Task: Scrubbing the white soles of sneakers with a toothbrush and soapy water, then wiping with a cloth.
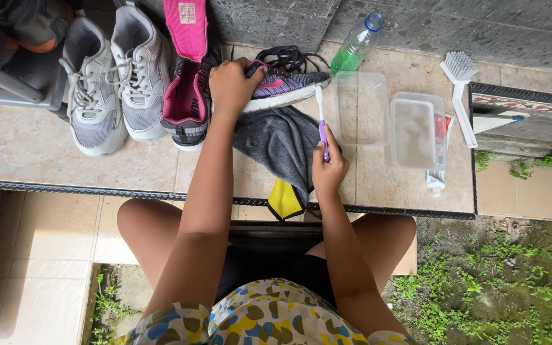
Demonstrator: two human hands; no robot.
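So a shoe-scrubbing step looks to be in hand here: the purple and black knit sneaker with the pink logo (282,86) is lying on its side near the back of the counter, on top of a grey cloth with a yellow corner (282,150), and it's being pinned at the heel end by the left hand (232,83), fingers wrapped over it. A purple-handled toothbrush with white bristles (321,121) is gripped in the right hand (328,169), fingers closed round the handle, bristle end up against the white sole. Probably what's called for next is short strokes along that sole edge while the shoe is kept steady. The beige tiled stone counter (33,150) is pretty crowded: a pair of grey lace-up trainers (113,83), a pink-lined black sneaker (186,96), two clear plastic tubs (391,121), a green-tinted plastic bottle (354,46), a white scrubbing brush (460,89). It's outdoors, with pale floor tiles and weedy ground seen below
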